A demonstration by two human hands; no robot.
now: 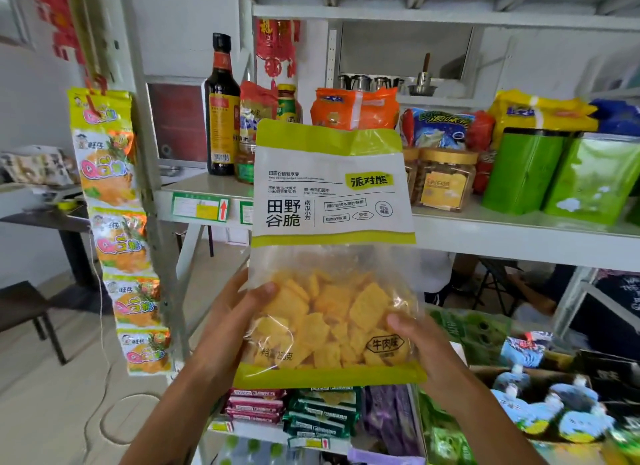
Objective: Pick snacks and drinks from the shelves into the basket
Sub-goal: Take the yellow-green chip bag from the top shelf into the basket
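Note:
A large snack bag (330, 201) with a white and lime-green label and yellow square crisps in its clear lower half is held upright in front of the shelves. My left hand (235, 312) grips its lower left edge, thumb on the front. My right hand (420, 343) grips its lower right corner, thumb on the front. No basket is in view.
The white shelf (485, 232) behind carries a dark sauce bottle (221, 108), orange packets (355, 108), a biscuit jar (445, 179) and green tins (526, 170). A strip of candy packets (114, 229) hangs on the left post. Lower shelves hold biscuit packs (318, 416) and blue pouches (554, 412).

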